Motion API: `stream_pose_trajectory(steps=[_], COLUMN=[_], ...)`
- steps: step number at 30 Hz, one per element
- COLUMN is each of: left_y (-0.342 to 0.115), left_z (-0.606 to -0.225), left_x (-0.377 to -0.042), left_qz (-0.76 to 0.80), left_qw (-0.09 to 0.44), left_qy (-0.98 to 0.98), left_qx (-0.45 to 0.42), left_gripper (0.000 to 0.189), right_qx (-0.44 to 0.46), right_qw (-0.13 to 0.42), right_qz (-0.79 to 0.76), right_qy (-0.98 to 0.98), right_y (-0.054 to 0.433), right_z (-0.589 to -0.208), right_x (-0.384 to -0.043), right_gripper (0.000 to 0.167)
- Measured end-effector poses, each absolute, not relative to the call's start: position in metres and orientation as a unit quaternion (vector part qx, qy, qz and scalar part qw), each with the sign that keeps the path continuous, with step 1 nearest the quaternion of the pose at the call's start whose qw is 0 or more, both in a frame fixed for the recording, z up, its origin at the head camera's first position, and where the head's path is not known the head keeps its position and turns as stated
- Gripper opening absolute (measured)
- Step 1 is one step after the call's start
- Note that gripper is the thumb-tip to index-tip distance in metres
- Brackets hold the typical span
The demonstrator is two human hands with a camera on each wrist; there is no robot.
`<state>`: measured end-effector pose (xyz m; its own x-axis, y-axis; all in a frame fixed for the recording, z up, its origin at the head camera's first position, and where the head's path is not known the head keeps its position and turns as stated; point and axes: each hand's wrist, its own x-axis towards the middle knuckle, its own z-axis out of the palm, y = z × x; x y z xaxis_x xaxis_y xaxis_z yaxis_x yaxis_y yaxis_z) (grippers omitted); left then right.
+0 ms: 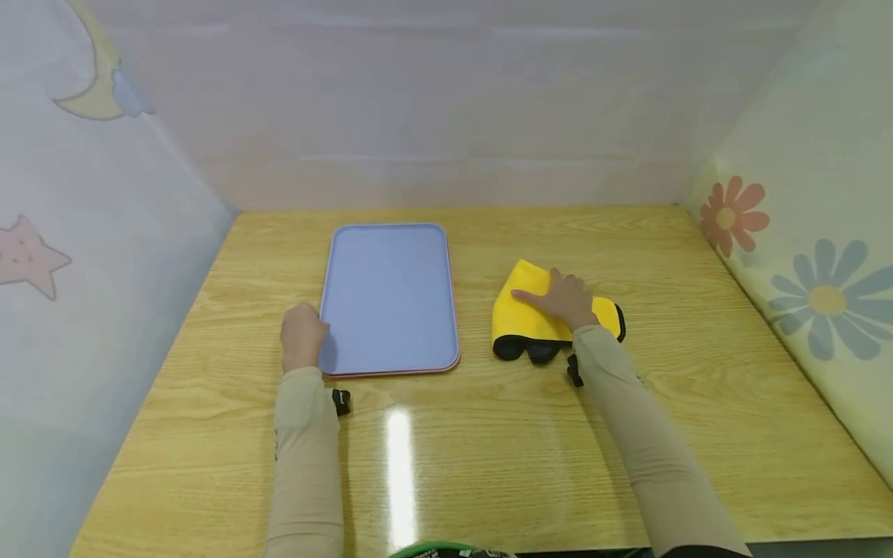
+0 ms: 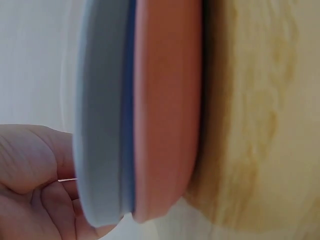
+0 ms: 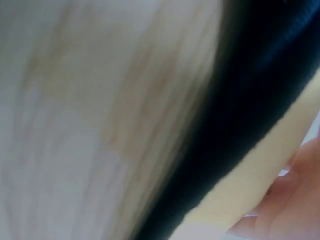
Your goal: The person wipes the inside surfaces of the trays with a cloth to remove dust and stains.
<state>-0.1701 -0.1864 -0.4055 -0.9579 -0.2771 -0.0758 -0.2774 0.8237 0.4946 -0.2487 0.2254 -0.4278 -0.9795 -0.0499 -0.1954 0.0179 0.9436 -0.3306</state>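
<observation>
On the wooden table [image 1: 481,434], a light blue tray [image 1: 391,294] lies stacked over a pinkish-red tray [image 2: 167,110]. My left hand [image 1: 303,337] holds the near left edge of the blue tray, its fingers curled at the rim; in the left wrist view they pass partly behind the rim. To the right, a yellow cloth [image 1: 519,310] with black edging lies loosely folded, dark rounded folds showing along its near edge. Resting on top of this cloth is my right hand [image 1: 563,298], thumb stretched out to the left and apart from the fingers.
A pale wall [image 1: 446,108] rises behind the table, with decorated side panels left and right. A green-rimmed dark object [image 1: 449,550] shows at the near edge. Small black devices sit at both wrists.
</observation>
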Motion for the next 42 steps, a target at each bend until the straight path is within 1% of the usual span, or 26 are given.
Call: stream_pose_trajectory(steps=[4, 9, 11, 16, 24, 29, 32, 35, 37, 39, 42], left_y=[-0.188, -0.190, -0.191, -0.195, -0.202, -0.203, -0.214, -0.241, -0.248, -0.243, -0.217], left_z=[-0.405, -0.405, -0.404, -0.405, -0.409, -0.417, -0.445, -0.501, -0.515, -0.507, -0.455], left_x=[-0.171, -0.170, -0.169, -0.167, -0.169, -0.175, -0.186, -0.209, -0.215, -0.210, -0.188], left_qz=[0.261, 0.279, 0.295, 0.344, 0.438, 0.552, 0.608, 0.665, 0.677, 0.669, 0.629], left_qw=[0.028, 0.044, 0.048, 0.062, 0.052, 0.096, 0.110, 0.082, 0.086, 0.087, 0.108], left_qy=[0.953, 0.947, 0.943, 0.927, 0.887, 0.817, 0.776, 0.738, 0.727, 0.734, 0.757], left_qx=[-0.152, -0.151, -0.146, -0.134, -0.134, -0.135, -0.127, -0.079, -0.074, -0.083, -0.139], left_gripper=[0.018, 0.011, 0.015, 0.030, 0.031, 0.040, 0.041, 0.037, 0.044, 0.051, 0.055], right_qx=[-0.008, -0.009, -0.008, -0.010, -0.017, -0.023, -0.035, -0.043, -0.045, -0.043, -0.047], right_qw=[0.105, 0.111, 0.115, 0.124, 0.129, 0.131, 0.131, 0.131, 0.131, 0.132, 0.139], right_qz=[-0.155, -0.139, -0.137, -0.136, -0.125, -0.125, -0.125, -0.123, -0.118, -0.114, -0.113], right_qy=[0.982, 0.984, 0.984, 0.983, 0.983, 0.983, 0.983, 0.983, 0.983, 0.984, 0.983], right_y=[0.223, 0.222, 0.221, 0.221, 0.221, 0.219, 0.217, 0.215, 0.213, 0.212, 0.213], right_z=[-0.427, -0.426, -0.425, -0.426, -0.426, -0.427, -0.428, -0.427, -0.427, -0.426, -0.426], right_x=[-0.247, -0.244, -0.244, -0.244, -0.248, -0.249, -0.250, -0.251, -0.252, -0.253, -0.255], right_gripper=[0.110, 0.101, 0.099, 0.096, 0.093, 0.089, 0.086, 0.082, 0.079, 0.076, 0.074])
